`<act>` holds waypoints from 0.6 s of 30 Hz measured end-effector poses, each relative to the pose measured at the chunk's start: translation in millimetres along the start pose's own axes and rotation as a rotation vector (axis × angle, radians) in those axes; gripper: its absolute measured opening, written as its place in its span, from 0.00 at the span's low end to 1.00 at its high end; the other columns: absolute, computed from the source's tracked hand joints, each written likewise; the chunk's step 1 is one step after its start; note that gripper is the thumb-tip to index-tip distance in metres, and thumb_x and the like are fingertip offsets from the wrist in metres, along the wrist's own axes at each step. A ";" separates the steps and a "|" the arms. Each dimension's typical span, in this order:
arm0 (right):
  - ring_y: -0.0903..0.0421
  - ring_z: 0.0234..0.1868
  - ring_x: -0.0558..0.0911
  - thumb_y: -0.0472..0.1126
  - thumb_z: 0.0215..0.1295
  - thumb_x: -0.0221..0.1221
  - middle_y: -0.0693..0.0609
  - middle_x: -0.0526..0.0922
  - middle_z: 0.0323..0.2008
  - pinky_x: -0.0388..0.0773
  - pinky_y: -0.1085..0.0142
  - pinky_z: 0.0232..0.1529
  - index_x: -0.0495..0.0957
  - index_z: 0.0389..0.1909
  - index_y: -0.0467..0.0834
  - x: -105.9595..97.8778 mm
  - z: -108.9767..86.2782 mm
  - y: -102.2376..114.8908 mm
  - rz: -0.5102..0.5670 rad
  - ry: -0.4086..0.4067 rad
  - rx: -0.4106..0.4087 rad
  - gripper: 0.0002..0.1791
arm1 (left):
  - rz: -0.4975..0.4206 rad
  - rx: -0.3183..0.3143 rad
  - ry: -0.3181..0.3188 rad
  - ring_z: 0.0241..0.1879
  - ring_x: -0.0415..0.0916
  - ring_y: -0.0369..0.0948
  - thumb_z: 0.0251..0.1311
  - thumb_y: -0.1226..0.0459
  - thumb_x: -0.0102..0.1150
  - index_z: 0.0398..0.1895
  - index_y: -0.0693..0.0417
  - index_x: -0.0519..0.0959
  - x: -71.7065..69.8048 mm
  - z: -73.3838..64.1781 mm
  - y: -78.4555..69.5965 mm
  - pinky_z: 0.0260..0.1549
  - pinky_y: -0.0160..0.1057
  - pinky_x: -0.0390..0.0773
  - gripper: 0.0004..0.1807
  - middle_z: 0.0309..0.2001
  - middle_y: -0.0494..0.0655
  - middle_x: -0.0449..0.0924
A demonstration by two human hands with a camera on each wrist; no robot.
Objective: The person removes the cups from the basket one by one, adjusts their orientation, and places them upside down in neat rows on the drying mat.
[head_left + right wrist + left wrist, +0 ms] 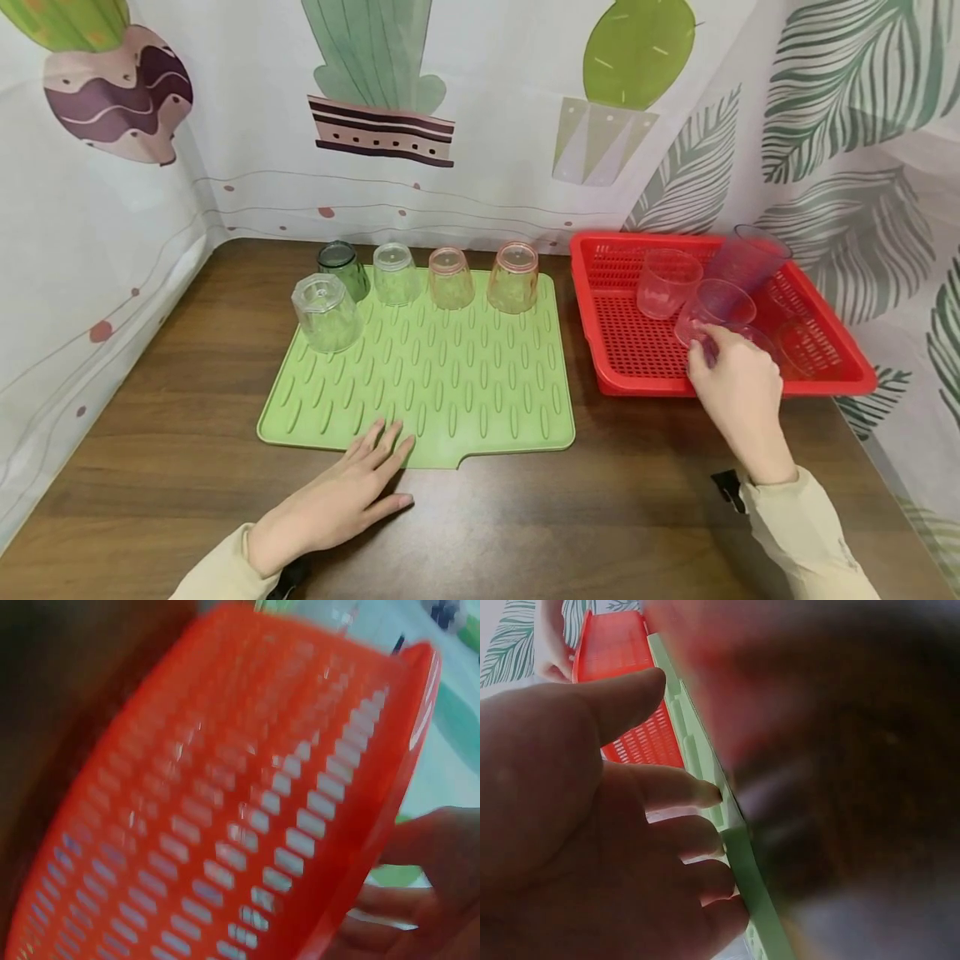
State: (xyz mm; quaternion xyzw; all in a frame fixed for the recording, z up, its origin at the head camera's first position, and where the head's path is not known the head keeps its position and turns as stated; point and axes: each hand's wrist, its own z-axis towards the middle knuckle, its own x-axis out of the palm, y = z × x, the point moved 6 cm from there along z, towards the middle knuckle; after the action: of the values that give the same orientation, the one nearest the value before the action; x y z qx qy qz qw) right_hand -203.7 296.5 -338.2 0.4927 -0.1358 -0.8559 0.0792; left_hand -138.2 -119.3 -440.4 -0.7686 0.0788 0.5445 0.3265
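My right hand point(738, 379) reaches over the front rim of the red basket point(587, 312), thumb and fingers bent at a purple-tinted glass point(756, 337) partly hidden beneath it. I cannot tell whether they grip it. Close to those fingertips leans a clear glass point(716, 310). In the right wrist view the basket wall hides most of the fingers point(390, 904). My left hand point(337, 500) lies with spread fingers at the front edge of the green drying mat point(450, 392), holding nothing; its fingertips touch the mat in the left wrist view.
Upside down on the mat stand a faceted clear glass point(327, 315), a dark green glass point(345, 271), another clear glass point(396, 275) and two pinkish glasses point(450, 279). The basket also holds a clear tumbler point(667, 283) and a tall blue-purple glass point(750, 258). A patterned cloth point(495, 200) hangs behind.
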 end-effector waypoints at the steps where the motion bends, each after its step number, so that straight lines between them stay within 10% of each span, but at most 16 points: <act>1: 0.30 0.29 0.79 0.39 0.62 0.56 0.34 0.82 0.31 0.72 0.39 0.21 0.81 0.43 0.36 0.6 1.7 -5.7 -0.023 0.033 0.037 0.13 | 0.004 -0.002 0.001 0.75 0.41 0.62 0.69 0.47 0.50 0.74 0.59 0.57 0.5 -0.3 0.3 0.68 0.64 0.55 0.38 0.75 0.65 0.47; 7: 0.32 0.21 0.75 0.44 0.62 0.56 0.35 0.77 0.21 0.67 0.50 0.11 0.74 0.24 0.39 9.3 6.6 -27.5 -0.082 0.200 0.174 0.12 | 0.035 0.005 0.011 0.75 0.42 0.62 0.68 0.47 0.49 0.74 0.58 0.56 1.6 -0.7 0.1 0.68 0.64 0.56 0.38 0.75 0.64 0.47; 18: 0.45 0.18 0.71 0.43 0.63 0.56 0.42 0.76 0.14 0.68 0.56 0.13 0.81 0.24 0.36 15.1 13.8 -33.7 -0.080 0.308 0.207 0.15 | 0.059 0.010 -0.005 0.75 0.42 0.62 0.68 0.46 0.50 0.74 0.58 0.56 3.5 -2.2 0.2 0.68 0.63 0.56 0.39 0.75 0.63 0.47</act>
State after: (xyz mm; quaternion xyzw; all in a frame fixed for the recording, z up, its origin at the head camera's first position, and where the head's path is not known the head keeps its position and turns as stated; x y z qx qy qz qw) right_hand -223.2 326.7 -354.5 0.6284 -0.1896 -0.7543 0.0139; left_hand -135.2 -120.0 -443.2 -0.7630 0.1032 0.5553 0.3143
